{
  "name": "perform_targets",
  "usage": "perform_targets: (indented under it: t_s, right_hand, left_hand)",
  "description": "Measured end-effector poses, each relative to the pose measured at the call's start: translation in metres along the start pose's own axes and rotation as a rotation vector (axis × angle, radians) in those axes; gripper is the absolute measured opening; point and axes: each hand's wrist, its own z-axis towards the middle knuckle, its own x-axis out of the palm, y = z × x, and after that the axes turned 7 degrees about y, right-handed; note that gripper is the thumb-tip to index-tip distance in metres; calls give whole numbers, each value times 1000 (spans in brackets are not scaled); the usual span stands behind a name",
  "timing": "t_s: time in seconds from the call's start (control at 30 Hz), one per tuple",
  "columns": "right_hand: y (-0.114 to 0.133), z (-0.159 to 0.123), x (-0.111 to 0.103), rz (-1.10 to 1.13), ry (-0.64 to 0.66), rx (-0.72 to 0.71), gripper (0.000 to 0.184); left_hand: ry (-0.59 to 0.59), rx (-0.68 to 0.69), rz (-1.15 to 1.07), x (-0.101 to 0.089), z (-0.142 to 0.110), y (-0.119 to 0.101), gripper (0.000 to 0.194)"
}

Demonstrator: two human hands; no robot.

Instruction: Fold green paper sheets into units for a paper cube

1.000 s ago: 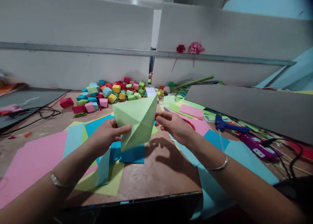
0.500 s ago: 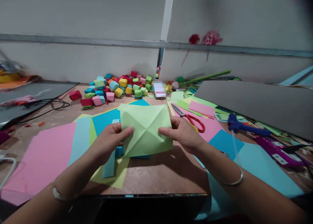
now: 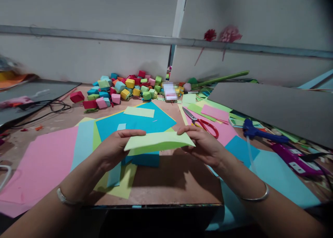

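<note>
Between both hands, above the table, is a light green sheet of paper (image 3: 159, 141), tilted so that I see it nearly edge-on and slightly bent. My left hand (image 3: 118, 146) is closed on its left side, thumb along the top. My right hand (image 3: 201, 144) pinches the right side, with some fingers hidden behind the paper. Beneath and beyond the sheet lies blue paper (image 3: 125, 118), with a pale green strip (image 3: 139, 112) on it. A light blue strip (image 3: 114, 174) lies below my left hand.
Folded paper cubes (image 3: 119, 87) are heaped at the back. Red-handled scissors (image 3: 205, 125), a blue glue gun (image 3: 265, 134) and a purple power strip (image 3: 296, 160) lie on the right. Pink sheets (image 3: 47, 161) cover the left. A grey board (image 3: 275, 109) stands at the back right.
The green sheet has tipped from facing me, creases showing, to nearly flat. Both thumbs now lie along its upper edge. A pale green strip behind it has come into view.
</note>
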Motion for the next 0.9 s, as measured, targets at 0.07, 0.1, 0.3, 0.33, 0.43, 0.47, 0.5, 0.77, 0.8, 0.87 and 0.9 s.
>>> perform_targets:
  t_s: [0.07, 0.1, 0.3, 0.33, 0.43, 0.47, 0.5, 0.77, 0.8, 0.87, 0.9]
  right_hand:
    - [0, 1, -1, 38, -11, -1, 11]
    - [0, 1, -1, 57, -18, -1, 10]
    - [-3, 4, -2, 130, -30, 18, 14]
    - [-3, 4, -1, 141, -29, 23, 14]
    - [-4, 2, 0, 173, -13, 41, 12]
    - [-5, 0, 1, 181, -8, 47, 12]
    - [-5, -1, 1, 187, -5, 51, 12]
    - [-5, -26, -6, -77, 31, 29, 22]
    - [-3, -29, -8, -230, 17, -49, 30]
    - [2, -33, -11, -525, 0, -243, 46]
    - [4, -34, -11, -626, 4, -323, 55]
  left_hand:
    - [-9, 33, 45, -3, -3, -4, 19]
    - [-6, 95, 114, -4, -6, -6, 20]
    - [-155, 814, 1034, 5, -34, -12, 48]
    - [-181, 910, 1167, 10, -38, -13, 60]
    - [-237, 1056, 1415, 21, -42, -12, 58]
    - [-252, 1070, 1449, 23, -41, -11, 46]
    - [-261, 1072, 1469, 25, -40, -10, 33]
    - [-266, 966, 1461, 18, -27, -6, 30]
    - [-249, 914, 1439, 17, -26, -7, 31]
    - [-178, 812, 1375, 17, -23, -10, 32]
    - [-135, 774, 1335, 17, -23, -11, 33]
